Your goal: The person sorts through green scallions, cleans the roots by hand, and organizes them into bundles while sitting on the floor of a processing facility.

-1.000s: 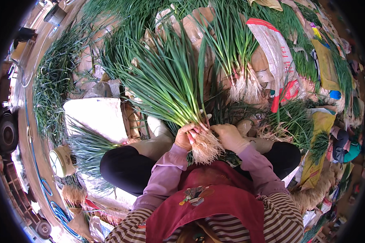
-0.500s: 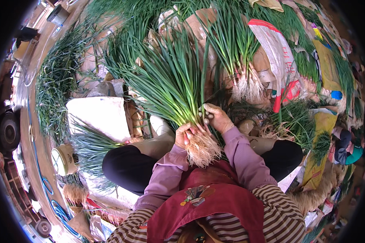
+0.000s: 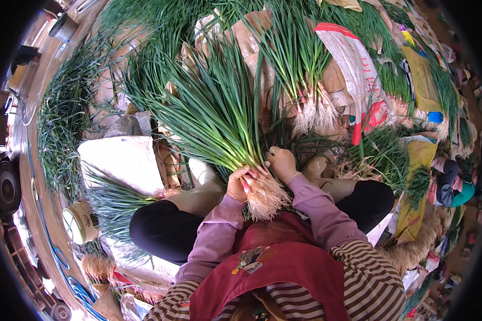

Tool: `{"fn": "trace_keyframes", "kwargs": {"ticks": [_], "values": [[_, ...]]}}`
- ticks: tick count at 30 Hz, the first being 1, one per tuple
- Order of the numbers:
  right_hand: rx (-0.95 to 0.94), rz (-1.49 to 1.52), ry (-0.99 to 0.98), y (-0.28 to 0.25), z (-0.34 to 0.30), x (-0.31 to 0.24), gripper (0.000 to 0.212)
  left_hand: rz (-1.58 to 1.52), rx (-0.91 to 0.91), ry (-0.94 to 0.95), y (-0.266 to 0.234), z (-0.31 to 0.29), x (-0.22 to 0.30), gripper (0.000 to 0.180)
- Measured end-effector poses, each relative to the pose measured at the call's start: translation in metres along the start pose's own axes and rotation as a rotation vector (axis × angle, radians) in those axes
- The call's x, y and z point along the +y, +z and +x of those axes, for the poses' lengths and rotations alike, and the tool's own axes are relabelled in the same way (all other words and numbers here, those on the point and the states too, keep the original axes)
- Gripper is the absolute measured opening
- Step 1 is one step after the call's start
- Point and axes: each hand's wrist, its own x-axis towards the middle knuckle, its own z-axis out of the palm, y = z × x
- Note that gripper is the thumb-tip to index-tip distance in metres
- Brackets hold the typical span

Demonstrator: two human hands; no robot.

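In front of my lap is a large bunch of green onions [image 3: 247, 144], its dark green leaves fanned up and away from me and its pale hairy roots hanging toward my apron. My left hand [image 3: 238, 183] is wrapped round the lower stems from the left. On the right side of the bunch, my right hand [image 3: 282, 162] has its fingers curled against the stems just above the roots. Its fingertips are partly hidden, so what they pinch cannot be made out.
Another bunch of green onions [image 3: 314, 104] lies ahead, roots toward me, beside a white sack with a red edge [image 3: 345, 59]. A white covered block [image 3: 120, 163] and a pale bucket [image 3: 80, 222] stand at left. Loose leaves [image 3: 64, 123] are heaped farther left. Someone [image 3: 455, 184] sits far right.
My right hand has shifted slightly down along the stems, its fingers now more tightly curled. My left hand keeps its hold on the bunch. The whole view has shifted a little.
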Motion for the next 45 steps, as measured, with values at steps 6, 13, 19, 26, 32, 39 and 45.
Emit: {"fn": "trace_keyframes", "kwargs": {"ticks": [6, 13, 19, 26, 32, 39, 45], "values": [[0.004, -0.425, -0.322, -0.008, 0.016, -0.006, 0.009, 0.03, 0.014, -0.166, -0.003, 0.004, 0.0, 0.021], [-0.114, -0.529, 0.105, -0.019, 0.038, 0.045, 0.014, 0.057, -0.16, -0.036, 0.005, -0.013, 0.008, 0.064], [0.44, -0.074, 0.195, -0.069, 0.066, 0.022, 0.035, 0.09, -0.036, -0.016, -0.009, -0.006, 0.012, 0.048], [0.302, -0.432, 0.197, -0.083, 0.104, 0.057, 0.02, 0.022, -0.13, 0.153, 0.017, 0.01, 0.004, 0.038], [-0.141, -0.156, -0.097, -0.102, -0.014, -0.029, 0.023, 0.024, -0.092, 0.08, 0.0, 0.014, -0.003, 0.031], [-0.228, 0.688, 0.155, -0.079, 0.008, -0.021, 0.03, 0.073, -0.062, 0.091, -0.032, 0.014, -0.005, 0.028], [-0.081, 0.297, -0.181, -0.053, 0.01, -0.046, 0.018, 0.118, 0.022, 0.062, -0.028, 0.008, 0.002, 0.027]]}}
